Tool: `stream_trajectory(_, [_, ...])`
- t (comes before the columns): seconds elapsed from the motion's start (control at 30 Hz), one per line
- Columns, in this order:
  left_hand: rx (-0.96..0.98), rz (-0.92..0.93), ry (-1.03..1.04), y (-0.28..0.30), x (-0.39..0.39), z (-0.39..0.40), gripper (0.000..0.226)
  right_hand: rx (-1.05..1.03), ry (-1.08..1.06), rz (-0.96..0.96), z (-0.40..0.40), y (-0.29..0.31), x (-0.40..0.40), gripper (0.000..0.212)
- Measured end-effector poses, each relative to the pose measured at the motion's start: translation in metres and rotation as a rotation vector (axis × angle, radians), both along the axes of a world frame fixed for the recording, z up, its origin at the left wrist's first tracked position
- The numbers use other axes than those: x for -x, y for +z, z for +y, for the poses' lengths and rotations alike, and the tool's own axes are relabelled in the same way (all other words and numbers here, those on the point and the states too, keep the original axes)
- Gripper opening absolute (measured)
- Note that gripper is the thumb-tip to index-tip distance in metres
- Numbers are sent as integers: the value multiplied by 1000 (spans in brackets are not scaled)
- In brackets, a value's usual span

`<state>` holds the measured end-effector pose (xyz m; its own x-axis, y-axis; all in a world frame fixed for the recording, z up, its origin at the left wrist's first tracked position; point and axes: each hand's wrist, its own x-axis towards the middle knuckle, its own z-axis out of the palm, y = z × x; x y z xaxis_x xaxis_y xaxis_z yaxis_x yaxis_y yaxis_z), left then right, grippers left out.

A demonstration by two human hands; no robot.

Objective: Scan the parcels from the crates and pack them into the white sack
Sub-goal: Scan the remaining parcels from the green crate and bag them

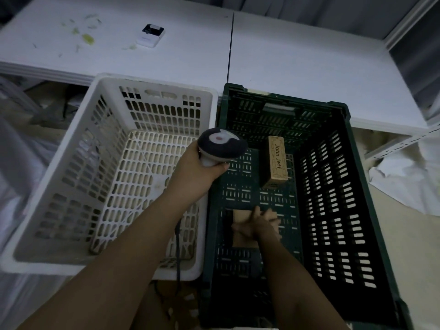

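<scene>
My left hand [195, 167] grips a handheld barcode scanner [221, 145] with a dark head, held above the gap between the two crates. Its cable [178, 253] hangs down past the white crate [59, 163], which holds no parcels that I can see. My right hand [258, 223] reaches down into the dark green crate [333, 186] and rests on a small brown cardboard parcel [241, 216] on its floor, fingers spread over it. A second brown box [276, 160] printed "John Jeff" lies farther back in the green crate. White sack fabric [409, 177] shows at the right edge.
White tables [297, 55] stand behind the crates. A small white and black device [150, 35] and green scraps [88, 38] lie on the left table. Pale plastic sheeting [16, 163] sits left of the white crate. Cardboard [162, 306] covers the floor below.
</scene>
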<state>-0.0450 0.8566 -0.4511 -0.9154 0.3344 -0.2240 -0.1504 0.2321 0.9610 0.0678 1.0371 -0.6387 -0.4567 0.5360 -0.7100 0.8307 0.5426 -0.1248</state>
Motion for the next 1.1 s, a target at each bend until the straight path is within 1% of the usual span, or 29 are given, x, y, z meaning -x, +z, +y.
stream_trajectory(0.07, [2,7,0,4,-3,-4,56,-6,27,24,2,16,-1,118])
stream_trajectory(0.13, [-1,10,9,9,-7,-8,56,22,-31,120,7,39,0,114])
stream_trajectory(0.2, [-12,6,34,16,-11,-13,58,32,-59,321,13,70,-4,104])
stream_trajectory(0.27, [-15,8,75,26,-16,-16,59,24,-59,591,17,100,-11,94])
stream_trajectory(0.33, [-33,23,117,39,-23,-21,60,53,-23,821,14,137,-21,87])
stream_trajectory(0.4, [-54,34,156,51,-32,-27,61,133,56,959,1,172,-28,82])
stream_trajectory(0.47, [-89,32,204,63,-41,-33,61,229,113,1034,-17,198,-34,80])
stream_trajectory(0.57, [-143,15,253,79,-57,-47,60,320,159,1106,-52,220,-44,82])
stream_trajectory(0.7, [-186,-46,264,87,-73,-72,53,397,165,1154,-90,220,-57,87])
stream_trajectory(0.83, [-208,-89,281,90,-84,-95,49,418,229,1091,-106,219,-62,94])
stream_trajectory(0.97, [-215,-58,280,90,-87,-109,47,444,227,1032,-111,221,-62,99])
stream_trajectory(1.03, [-220,-70,264,87,-88,-110,44,444,214,1034,-111,225,-62,97])
stream_trajectory(1.1, [-224,-86,229,84,-89,-109,42,485,196,1065,-111,230,-64,91])
